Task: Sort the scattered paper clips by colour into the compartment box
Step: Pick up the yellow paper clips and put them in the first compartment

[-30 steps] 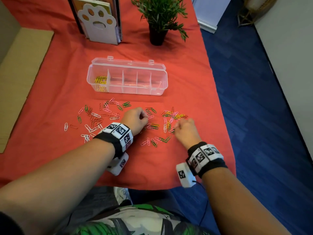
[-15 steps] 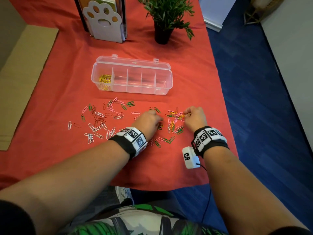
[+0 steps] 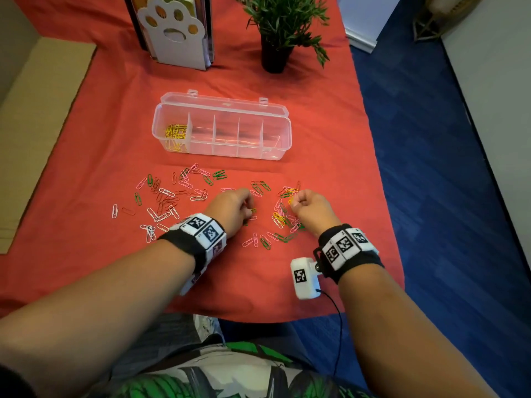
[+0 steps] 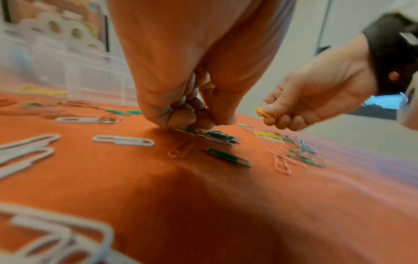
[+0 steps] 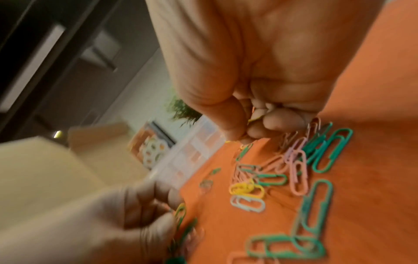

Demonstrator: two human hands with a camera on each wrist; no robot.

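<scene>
Head view first, nearest things first: both hands are down among the loose clips (image 3: 198,193) on the red surface (image 3: 86,139). The right hand (image 3: 311,209) is curled up tight, and the left wrist view shows its fingers (image 4: 274,107) pinching a yellow clip (image 4: 262,112), lifted just clear of the cloth. The left hand (image 3: 230,209) is bunched too, fingers (image 4: 181,114) pressed down at a small green heap (image 4: 214,134); the right wrist view catches a yellowish clip (image 5: 181,210) at those fingertips, though blur leaves me unsure whether it is truly gripped.

Around the hands the scatter is plenty: white ones to the near left, pink and green through the middle, a mixed knot with a few yellows (image 3: 278,218) by the right hand. So most of the sorting, by my reckoning, lies ahead.

Further out sits the clear box (image 3: 283,133), lid thrown open behind it, five compartments in a row. Only the leftmost one holds anything, a pile of yellow clips (image 3: 175,133); the other four look bare from here. Yellow is the colour in hand, then, and nearly gathered, with green, pink, white and the reddish ones untouched.

Farthest off stand a paw-print holder (image 3: 172,33) and a potted plant (image 3: 281,21).
</scene>
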